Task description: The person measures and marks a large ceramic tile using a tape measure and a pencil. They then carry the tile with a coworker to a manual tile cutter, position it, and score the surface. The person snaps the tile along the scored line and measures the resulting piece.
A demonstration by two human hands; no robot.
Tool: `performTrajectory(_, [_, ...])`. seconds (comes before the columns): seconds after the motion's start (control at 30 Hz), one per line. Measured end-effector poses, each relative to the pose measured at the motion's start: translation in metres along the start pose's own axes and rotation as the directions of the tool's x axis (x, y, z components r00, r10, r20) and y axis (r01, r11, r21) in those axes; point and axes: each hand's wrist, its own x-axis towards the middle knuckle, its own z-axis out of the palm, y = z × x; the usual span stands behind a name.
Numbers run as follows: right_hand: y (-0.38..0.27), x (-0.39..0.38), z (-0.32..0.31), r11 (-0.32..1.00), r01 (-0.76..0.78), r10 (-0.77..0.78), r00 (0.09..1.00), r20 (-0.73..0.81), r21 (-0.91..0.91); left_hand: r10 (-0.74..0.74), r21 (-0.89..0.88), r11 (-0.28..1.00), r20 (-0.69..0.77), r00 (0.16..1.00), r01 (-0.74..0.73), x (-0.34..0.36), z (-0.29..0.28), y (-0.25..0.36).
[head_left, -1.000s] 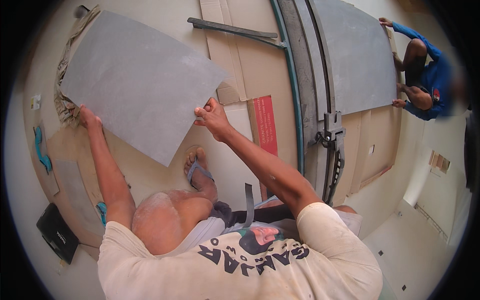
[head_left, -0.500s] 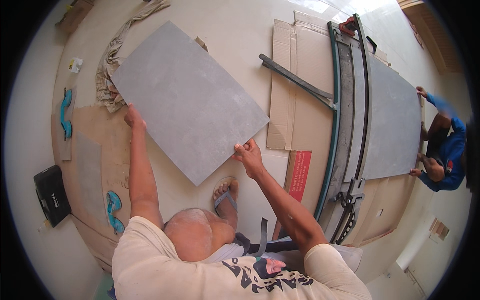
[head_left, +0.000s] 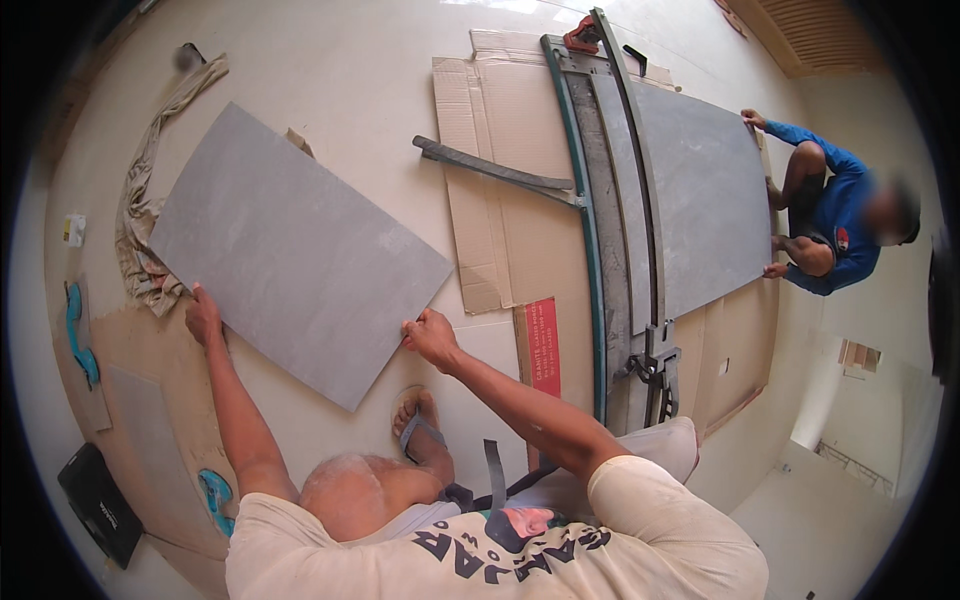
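A large grey tile (head_left: pixel 290 250) lies at an angle in front of me, its far left side beside a crumpled beige cloth (head_left: pixel 140 240). My left hand (head_left: pixel 205 315) grips the tile's lower left edge, fingers curled. My right hand (head_left: pixel 430 337) is pinched on its right edge, a little below the right corner. My bent knee and sandalled foot (head_left: pixel 420 420) are just below the tile.
At right stands a long tile cutter (head_left: pixel 605 230) on cardboard (head_left: pixel 475 200), bearing another grey tile (head_left: pixel 705 200). A co-worker in blue (head_left: pixel 840 210) squats beside it, holding that tile. Blue suction lifters (head_left: pixel 80 330) and a black case (head_left: pixel 100 505) lie at left.
The head view has shifted, showing more of the cutter's far end. Both my hands still grip the tile, whose right corner sits slightly farther from the cardboard than one second ago.
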Motion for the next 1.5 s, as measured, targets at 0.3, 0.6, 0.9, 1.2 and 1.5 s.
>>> performTrajectory(0.3, [0.006, -0.006, 0.013, 0.978, -0.121, 0.128, 0.991, -0.029, 0.169, 0.099, -0.058, 0.992, -0.149, 0.984, -0.109, 0.004, -0.017, -0.002])
performTrajectory(0.6, [-0.039, -0.017, 0.004, 0.824, -0.388, 0.423, 0.906, 0.007, 0.413, -0.043, 0.039, 0.996, -0.574, 0.818, 0.08, 0.052, 0.005, 0.001])
performTrajectory(0.9, [-0.24, 0.035, 0.005, 0.987, -0.001, 0.005, 1.0, 0.027, -0.163, -0.135, 0.024, 0.985, -0.513, 0.848, 0.171, 0.063, 0.008, -0.002])
performTrajectory(1.2, [-0.523, 0.202, 0.173, 0.379, 0.588, -0.688, 0.696, 0.207, -0.715, -0.102, 0.022, 0.991, -0.48, 0.871, 0.129, 0.063, -0.005, 0.002])
performTrajectory(1.5, [-0.652, 0.34, 0.357, 0.181, 0.582, -0.773, 0.582, 0.25, -0.793, -0.061, 0.056, 0.994, -0.426, 0.903, 0.094, 0.067, -0.001, -0.001])
